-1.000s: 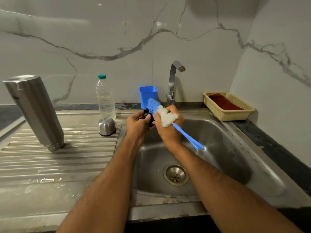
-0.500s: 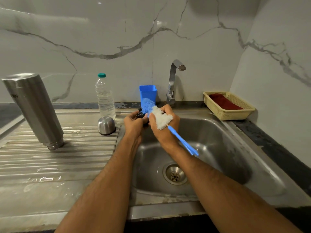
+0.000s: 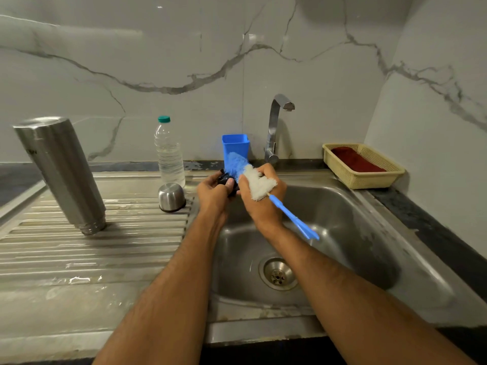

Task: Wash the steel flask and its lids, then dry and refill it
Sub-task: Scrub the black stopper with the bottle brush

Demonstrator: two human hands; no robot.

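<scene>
Black inner lid (image 3: 226,180), at frame centre over the sink (image 3: 369,233), is pinched in the left hand (image 3: 213,196) for scrubbing while right hand (image 3: 263,204) fingers curl round the brush (image 3: 253,177); steel flask (image 3: 60,172) drains inverted, left.

The steel flask (image 3: 59,172) stood mouth-down, leaning, on the far left drainboard; its steel cap (image 3: 171,197) sat inverted to its right; a black lid (image 3: 227,179) was in the hands.
</scene>
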